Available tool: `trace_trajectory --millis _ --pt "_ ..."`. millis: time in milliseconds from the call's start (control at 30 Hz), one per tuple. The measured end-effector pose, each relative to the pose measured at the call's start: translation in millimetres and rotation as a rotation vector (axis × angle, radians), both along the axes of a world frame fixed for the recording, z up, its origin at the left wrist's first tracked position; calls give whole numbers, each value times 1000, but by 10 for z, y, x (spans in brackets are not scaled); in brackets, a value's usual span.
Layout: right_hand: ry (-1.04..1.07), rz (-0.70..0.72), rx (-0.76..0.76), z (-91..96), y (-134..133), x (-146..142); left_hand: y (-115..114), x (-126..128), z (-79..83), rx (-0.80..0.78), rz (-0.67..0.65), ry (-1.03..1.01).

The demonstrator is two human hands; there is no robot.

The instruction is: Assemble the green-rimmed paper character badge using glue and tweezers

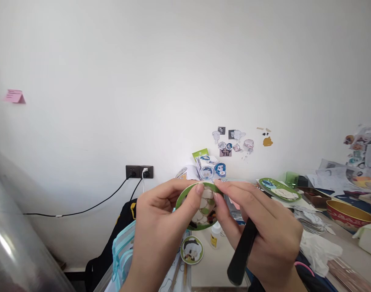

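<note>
My left hand (164,227) grips a round green-rimmed disc (205,202), its thumb across the face and its fingers behind. White, green and dark layered cut-out shapes cover that face. At the disc's right edge, my right hand (261,227) is closed, thumb and forefinger touching the rim. A flat black tool handle (242,253) is tucked in the same hand and points down toward me; the tool's working end is hidden. Below the disc lies a second round green piece (192,250) with a white-haired cartoon figure. Beside it stands a small white bottle (215,235) with a yellow label.
At the right, a green oval plate (279,190) holds paper cut-outs, near a red and gold bowl (350,215) and crumpled white tissue (319,249). Stickers (229,147) dot the wall. Cables run from a black socket (139,171); light-blue items (123,251) stand at the left.
</note>
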State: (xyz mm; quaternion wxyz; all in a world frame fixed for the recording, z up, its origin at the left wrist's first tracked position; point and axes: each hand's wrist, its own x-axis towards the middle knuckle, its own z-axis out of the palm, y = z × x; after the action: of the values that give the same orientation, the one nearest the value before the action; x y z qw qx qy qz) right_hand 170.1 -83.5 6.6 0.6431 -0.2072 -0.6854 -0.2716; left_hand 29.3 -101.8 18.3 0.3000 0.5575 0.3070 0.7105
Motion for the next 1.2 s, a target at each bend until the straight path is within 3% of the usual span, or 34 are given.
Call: trace_trajectory --millis 200,633,933,1033,1200 --pt "21 86 -35 -2 7 -19 -8 -1 -39 9 30 -24" --pt "38 97 -136 -24 13 7 16 27 7 -18 -4 -48" --pt "14 179 -169 0 19 1 -39 80 60 -41 111 28" --pt "34 297 -312 36 38 39 -19 86 46 -72 77 -47" --pt "95 618 -689 92 92 162 41 63 43 -114 25 -137"
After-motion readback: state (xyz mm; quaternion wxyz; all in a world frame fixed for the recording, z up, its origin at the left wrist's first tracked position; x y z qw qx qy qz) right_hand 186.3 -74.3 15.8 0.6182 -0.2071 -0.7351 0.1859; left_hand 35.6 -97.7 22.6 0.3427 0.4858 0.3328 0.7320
